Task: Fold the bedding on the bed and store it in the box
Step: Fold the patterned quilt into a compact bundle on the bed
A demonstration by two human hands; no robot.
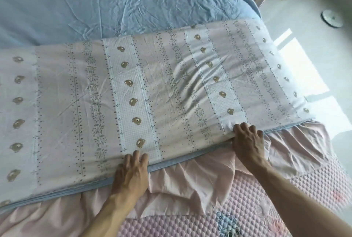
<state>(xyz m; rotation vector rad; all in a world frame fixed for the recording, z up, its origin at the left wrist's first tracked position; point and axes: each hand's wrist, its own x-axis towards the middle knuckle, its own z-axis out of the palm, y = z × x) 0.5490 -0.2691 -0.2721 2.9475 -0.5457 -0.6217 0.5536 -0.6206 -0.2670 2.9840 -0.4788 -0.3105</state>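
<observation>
Pink bear-print quilt [152,92], folded into a long band, across the near side of the bed over the blue sheet [114,2], no box in view. Left hand [131,175] and right hand [247,141] both gripping the near layered edge, fingers curled over it. Likely trouble: slippery layers sliding apart, corners misaligned under uneven pull, central wrinkles trapped in the next fold.

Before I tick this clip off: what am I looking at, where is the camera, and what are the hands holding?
There is no machine here. One camera worn on a person's head looks down at their own bare hands. A pink bear-print quilt, folded into a long strip with blue backing, lies on a blue sheet. The left hand and right hand curl their fingers over its near edge. A pink frilled cover lies beneath. No storage box is visible.
</observation>
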